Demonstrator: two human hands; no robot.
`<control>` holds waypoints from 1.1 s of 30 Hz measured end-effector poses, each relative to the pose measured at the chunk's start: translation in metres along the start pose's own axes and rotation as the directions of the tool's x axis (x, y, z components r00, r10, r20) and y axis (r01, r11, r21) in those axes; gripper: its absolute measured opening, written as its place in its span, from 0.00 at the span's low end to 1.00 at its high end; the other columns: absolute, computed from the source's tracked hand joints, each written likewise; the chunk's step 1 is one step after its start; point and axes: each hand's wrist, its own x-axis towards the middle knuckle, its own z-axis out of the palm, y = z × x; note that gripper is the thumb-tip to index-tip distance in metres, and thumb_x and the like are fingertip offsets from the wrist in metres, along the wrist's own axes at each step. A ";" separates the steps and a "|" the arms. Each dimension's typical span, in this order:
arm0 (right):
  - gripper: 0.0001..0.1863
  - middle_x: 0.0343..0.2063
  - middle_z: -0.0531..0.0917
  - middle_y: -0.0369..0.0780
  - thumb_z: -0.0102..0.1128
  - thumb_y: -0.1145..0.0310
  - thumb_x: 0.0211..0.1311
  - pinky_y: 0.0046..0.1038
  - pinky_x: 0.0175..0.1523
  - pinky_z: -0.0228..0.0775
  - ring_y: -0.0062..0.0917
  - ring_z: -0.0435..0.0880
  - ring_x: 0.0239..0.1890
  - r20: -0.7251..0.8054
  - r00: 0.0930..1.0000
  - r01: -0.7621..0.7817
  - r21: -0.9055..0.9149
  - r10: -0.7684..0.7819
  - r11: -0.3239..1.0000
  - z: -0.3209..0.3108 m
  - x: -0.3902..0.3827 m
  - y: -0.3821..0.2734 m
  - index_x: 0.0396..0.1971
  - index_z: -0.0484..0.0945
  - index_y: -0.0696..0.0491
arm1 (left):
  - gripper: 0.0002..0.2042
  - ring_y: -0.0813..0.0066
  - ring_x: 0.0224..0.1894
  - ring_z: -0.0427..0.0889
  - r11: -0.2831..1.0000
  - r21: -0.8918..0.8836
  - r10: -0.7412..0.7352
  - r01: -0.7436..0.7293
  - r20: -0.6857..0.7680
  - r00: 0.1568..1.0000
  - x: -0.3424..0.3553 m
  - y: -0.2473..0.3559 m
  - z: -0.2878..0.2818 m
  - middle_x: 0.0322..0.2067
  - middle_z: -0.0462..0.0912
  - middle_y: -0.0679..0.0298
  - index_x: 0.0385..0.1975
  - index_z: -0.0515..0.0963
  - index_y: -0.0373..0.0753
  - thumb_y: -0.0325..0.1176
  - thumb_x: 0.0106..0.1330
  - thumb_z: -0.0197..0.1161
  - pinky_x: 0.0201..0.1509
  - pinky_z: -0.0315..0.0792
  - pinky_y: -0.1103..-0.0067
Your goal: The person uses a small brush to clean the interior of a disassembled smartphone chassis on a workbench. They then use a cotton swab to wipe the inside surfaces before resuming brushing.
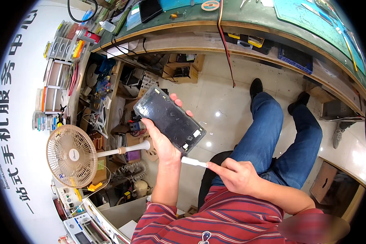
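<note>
My left hand grips a black phone, its thumb along one long edge and fingertips showing past the other. The phone's dark face is glossy and scuffed toward the far end, with small pale patches near its lower corner. A slim, flat white strip-like tool is pinched in my right hand, with the index finger stretched along it. Its far end lies just below the phone's lower corner, by my left wrist; whether it touches the phone I cannot tell.
A green-topped workbench with tools runs across the far side, a red-black cable hanging off it. At left stand a beige fan, crowded shelves and a boxed instrument. Cardboard boxes sit under the bench.
</note>
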 end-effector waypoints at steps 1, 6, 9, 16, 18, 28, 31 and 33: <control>0.32 0.26 0.70 0.34 0.68 0.78 0.56 0.31 0.21 0.74 0.26 0.76 0.17 0.001 1.000 0.007 -0.033 -0.007 0.999 -0.003 0.002 0.004 0.64 0.85 0.44 | 0.38 0.62 0.69 0.77 1.000 0.013 0.015 -0.015 0.035 0.999 -0.001 0.000 -0.001 0.74 0.72 0.60 0.77 0.65 0.46 0.68 0.78 0.50 0.69 0.75 0.56; 0.34 0.23 0.70 0.33 0.66 0.80 0.51 0.30 0.19 0.71 0.24 0.74 0.16 -0.055 0.994 0.085 -0.121 -0.092 0.989 -0.009 -0.004 0.007 0.62 0.85 0.45 | 0.36 0.64 0.69 0.76 0.999 -0.022 0.044 -0.043 0.052 0.998 -0.002 0.002 0.005 0.74 0.71 0.59 0.77 0.65 0.47 0.65 0.80 0.50 0.69 0.75 0.55; 0.31 0.23 0.70 0.35 0.66 0.81 0.54 0.32 0.21 0.72 0.28 0.75 0.17 -0.143 0.990 -0.027 -0.191 -0.001 0.981 -0.012 0.002 0.020 0.61 0.86 0.46 | 0.34 0.63 0.69 0.77 0.999 -0.045 0.016 -0.014 0.044 0.999 -0.007 -0.004 0.010 0.75 0.70 0.59 0.78 0.63 0.47 0.62 0.81 0.51 0.69 0.76 0.55; 0.30 0.22 0.66 0.33 0.69 0.76 0.53 0.29 0.20 0.66 0.23 0.70 0.16 -0.140 0.964 0.197 -0.198 -0.226 0.960 -0.044 0.014 0.035 0.61 0.88 0.45 | 0.26 0.60 0.72 0.77 0.955 0.241 -0.193 0.173 0.063 0.979 -0.019 0.002 0.013 0.75 0.69 0.51 0.78 0.62 0.42 0.37 0.84 0.54 0.67 0.82 0.51; 0.31 0.23 0.66 0.34 0.69 0.76 0.53 0.30 0.20 0.67 0.23 0.71 0.16 -0.089 0.987 0.105 -0.272 -0.134 0.957 -0.050 0.024 0.049 0.60 0.88 0.42 | 0.26 0.58 0.74 0.75 0.952 0.180 -0.262 0.248 0.057 0.963 -0.023 -0.001 0.015 0.74 0.70 0.50 0.77 0.64 0.41 0.29 0.81 0.56 0.70 0.79 0.45; 0.31 0.23 0.69 0.32 0.70 0.75 0.51 0.28 0.20 0.66 0.23 0.71 0.16 -0.099 0.961 0.222 -0.270 -0.257 0.937 -0.069 0.040 0.070 0.59 0.89 0.40 | 0.24 0.38 0.55 0.88 0.856 0.171 -0.478 0.488 -0.099 0.873 -0.034 0.008 0.004 0.59 0.83 0.40 0.70 0.69 0.30 0.30 0.77 0.61 0.58 0.87 0.48; 0.30 0.23 0.68 0.32 0.70 0.75 0.52 0.27 0.20 0.66 0.22 0.71 0.16 -0.273 0.939 0.114 -0.323 -0.208 0.939 -0.071 0.060 0.087 0.58 0.89 0.40 | 0.24 0.40 0.55 0.89 0.796 0.193 -0.561 0.573 -0.119 0.819 -0.034 0.010 0.002 0.56 0.85 0.41 0.69 0.69 0.30 0.30 0.77 0.61 0.56 0.87 0.47; 0.31 0.23 0.69 0.32 0.69 0.76 0.52 0.28 0.20 0.67 0.22 0.73 0.17 -0.118 0.954 0.227 -0.316 -0.276 0.921 -0.080 0.048 0.078 0.59 0.89 0.41 | 0.24 0.39 0.55 0.89 0.804 0.187 -0.555 0.564 -0.103 0.825 -0.039 0.010 0.003 0.54 0.85 0.42 0.69 0.69 0.30 0.30 0.77 0.61 0.53 0.88 0.48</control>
